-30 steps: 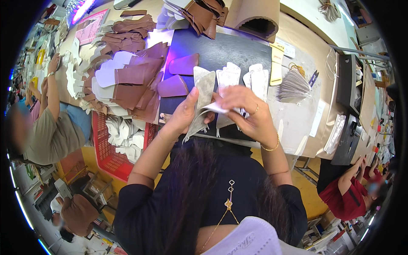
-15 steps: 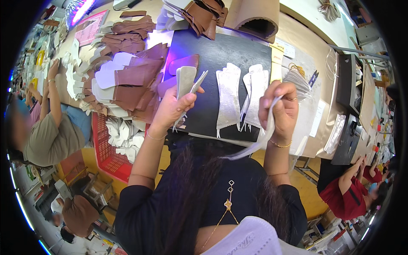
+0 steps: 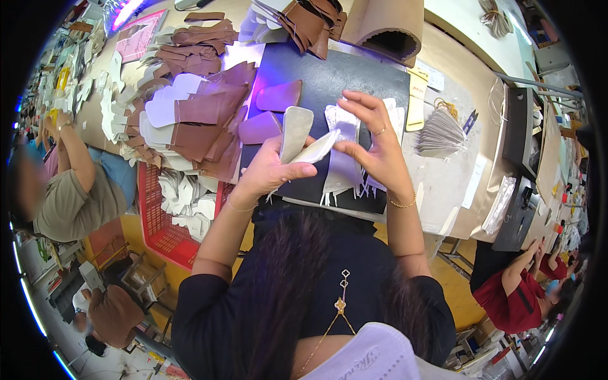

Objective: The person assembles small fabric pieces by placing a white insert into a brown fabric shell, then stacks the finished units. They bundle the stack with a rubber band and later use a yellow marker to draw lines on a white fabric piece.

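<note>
A few pale grey, round-ended leather pieces (image 3: 296,130) stand fanned apart in my left hand (image 3: 269,170), pinched between thumb and fingers. My right hand (image 3: 377,142) is open just beside them, fingers spread and thumb close to the tip of the nearer piece; whether it touches cannot be made out. Beneath my right hand, silvery-white leather pieces (image 3: 342,174) with thin strips at their lower ends lie on a black mat (image 3: 354,69), partly hidden by the hand. To the left on the mat are two brown rounded pieces (image 3: 278,96), tinted purple by the light.
Fanned stacks of brown and white leather pieces (image 3: 202,107) cover the table's left side. At the back sit more brown pieces (image 3: 310,25) and a curved tan roll (image 3: 386,28). Right of the mat lie a grey fanned bundle (image 3: 441,134) and snips (image 3: 470,121). A red basket (image 3: 168,231) stands below left.
The pale strip that was in my right hand is out of it, and that hand has moved left and opened beside the held pieces. My left hand has shifted right, its pieces fanned wider.
</note>
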Motion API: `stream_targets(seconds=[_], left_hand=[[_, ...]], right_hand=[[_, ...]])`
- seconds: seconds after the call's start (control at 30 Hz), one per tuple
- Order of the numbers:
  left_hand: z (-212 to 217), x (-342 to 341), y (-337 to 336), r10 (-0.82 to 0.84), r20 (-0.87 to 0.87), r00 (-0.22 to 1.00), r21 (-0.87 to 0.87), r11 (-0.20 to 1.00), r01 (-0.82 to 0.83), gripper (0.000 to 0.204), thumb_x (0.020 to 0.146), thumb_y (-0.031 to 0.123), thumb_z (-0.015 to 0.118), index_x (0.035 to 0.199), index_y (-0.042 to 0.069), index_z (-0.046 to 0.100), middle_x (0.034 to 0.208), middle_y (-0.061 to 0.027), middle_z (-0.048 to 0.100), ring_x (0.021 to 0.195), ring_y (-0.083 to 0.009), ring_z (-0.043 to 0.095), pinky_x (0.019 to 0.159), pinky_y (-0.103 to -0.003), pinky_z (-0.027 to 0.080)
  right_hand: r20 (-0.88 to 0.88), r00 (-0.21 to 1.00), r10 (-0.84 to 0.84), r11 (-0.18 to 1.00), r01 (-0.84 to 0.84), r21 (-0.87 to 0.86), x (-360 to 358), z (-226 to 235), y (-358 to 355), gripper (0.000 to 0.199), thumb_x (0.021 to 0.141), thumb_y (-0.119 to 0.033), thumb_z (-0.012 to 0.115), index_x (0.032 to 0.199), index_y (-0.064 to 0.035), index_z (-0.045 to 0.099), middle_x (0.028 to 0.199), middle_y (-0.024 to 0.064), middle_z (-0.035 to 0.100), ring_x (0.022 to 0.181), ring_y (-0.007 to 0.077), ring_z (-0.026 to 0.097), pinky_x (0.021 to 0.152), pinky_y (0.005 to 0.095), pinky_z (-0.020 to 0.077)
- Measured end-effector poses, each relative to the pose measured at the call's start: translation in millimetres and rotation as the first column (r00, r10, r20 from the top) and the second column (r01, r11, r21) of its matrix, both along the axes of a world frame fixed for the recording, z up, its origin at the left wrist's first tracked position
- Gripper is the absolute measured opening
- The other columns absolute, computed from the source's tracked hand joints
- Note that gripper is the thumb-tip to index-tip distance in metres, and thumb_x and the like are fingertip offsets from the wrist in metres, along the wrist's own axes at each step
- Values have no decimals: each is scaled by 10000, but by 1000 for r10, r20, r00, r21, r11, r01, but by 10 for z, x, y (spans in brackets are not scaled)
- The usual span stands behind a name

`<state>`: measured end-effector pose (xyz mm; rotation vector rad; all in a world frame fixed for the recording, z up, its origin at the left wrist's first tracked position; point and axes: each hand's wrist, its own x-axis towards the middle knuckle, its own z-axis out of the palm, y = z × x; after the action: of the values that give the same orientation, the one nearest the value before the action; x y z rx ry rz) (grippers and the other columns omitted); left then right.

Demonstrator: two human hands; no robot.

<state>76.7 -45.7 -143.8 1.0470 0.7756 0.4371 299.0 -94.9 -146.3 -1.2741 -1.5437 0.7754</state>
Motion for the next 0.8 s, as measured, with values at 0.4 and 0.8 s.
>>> stream_targets(seconds=[0.4, 0.8], left_hand=[[-151, 99, 30, -22, 99, 995, -29, 999, 25, 563, 984, 514, 488, 1062, -29, 615, 774, -39, 577, 603, -109, 569, 561, -227, 458], [-58, 241, -98, -56, -156, 986, 289, 952, 100, 443, 864, 350, 726, 1120, 1, 629, 862, -42, 625, 681, -63, 533, 616, -234, 446]], right_hand=[[-915, 364, 175, 965, -248, 86, 335, 218, -611, 161, 974, -121, 555, 1069, -49, 447, 835, 140, 539, 464, 178, 553, 437, 285, 488], [372, 840, -395, 913, 405, 55, 532, -126, -307, 506, 782, -90, 753, 1259, -101, 586, 1295, 106, 496, 1170, 285, 485, 995, 403, 416]])
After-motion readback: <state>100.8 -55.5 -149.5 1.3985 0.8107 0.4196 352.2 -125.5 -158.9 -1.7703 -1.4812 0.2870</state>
